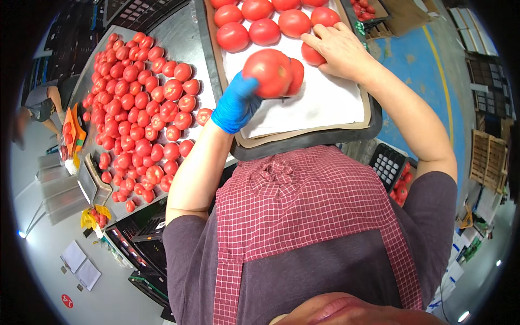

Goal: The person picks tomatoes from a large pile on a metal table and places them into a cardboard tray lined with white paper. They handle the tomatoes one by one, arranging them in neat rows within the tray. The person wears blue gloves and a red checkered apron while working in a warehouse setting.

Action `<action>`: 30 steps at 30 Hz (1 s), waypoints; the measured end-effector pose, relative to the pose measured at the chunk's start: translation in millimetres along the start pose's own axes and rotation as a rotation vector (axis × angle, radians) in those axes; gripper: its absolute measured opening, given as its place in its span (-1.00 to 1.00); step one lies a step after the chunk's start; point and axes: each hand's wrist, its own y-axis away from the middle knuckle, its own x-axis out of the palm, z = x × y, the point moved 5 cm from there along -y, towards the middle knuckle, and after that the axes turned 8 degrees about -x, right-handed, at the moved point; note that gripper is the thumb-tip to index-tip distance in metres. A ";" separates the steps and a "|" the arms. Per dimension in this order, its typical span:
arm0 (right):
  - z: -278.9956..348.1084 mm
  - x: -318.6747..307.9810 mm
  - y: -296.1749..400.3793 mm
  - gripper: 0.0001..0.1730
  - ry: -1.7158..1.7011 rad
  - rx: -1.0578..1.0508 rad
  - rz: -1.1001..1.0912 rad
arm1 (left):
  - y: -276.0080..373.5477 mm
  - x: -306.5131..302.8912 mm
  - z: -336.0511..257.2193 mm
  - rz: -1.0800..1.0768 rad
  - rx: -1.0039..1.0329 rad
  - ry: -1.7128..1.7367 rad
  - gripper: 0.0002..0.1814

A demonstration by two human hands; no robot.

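Note:
My left hand (237, 99) wears a blue glove. It holds two red tomatoes (268, 73), one partly behind the other, above a lined crate. My right hand (341, 50), bare, has its fingers on a single tomato (312, 54) by the crate's right side. White paper (317, 113) over brown cardboard lines the dark crate (284, 147). Rows of tomatoes (264, 31) sit in its far part, cut off by the top of the view.
To the left, a metal table (174, 28) carries a large spread of loose tomatoes (142, 101). Black crates (142, 243) stand beneath it. A black crate (386, 166) and more tomatoes (402, 187) are low at my right. Another person (42, 101) is at far left.

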 end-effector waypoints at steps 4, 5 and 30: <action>5.9 -23.4 1.4 -0.34 -0.207 0.161 -0.088 | 3.4 7.1 -8.0 0.029 0.068 0.476 -0.03; 5.5 -28.9 4.7 -0.31 -0.308 0.229 -0.129 | 3.1 5.9 -10.9 0.043 0.088 0.516 -0.03; 71.6 11.2 23.0 -0.45 -2.240 0.499 -0.694 | -4.7 -10.9 -3.2 0.075 -0.060 0.829 0.07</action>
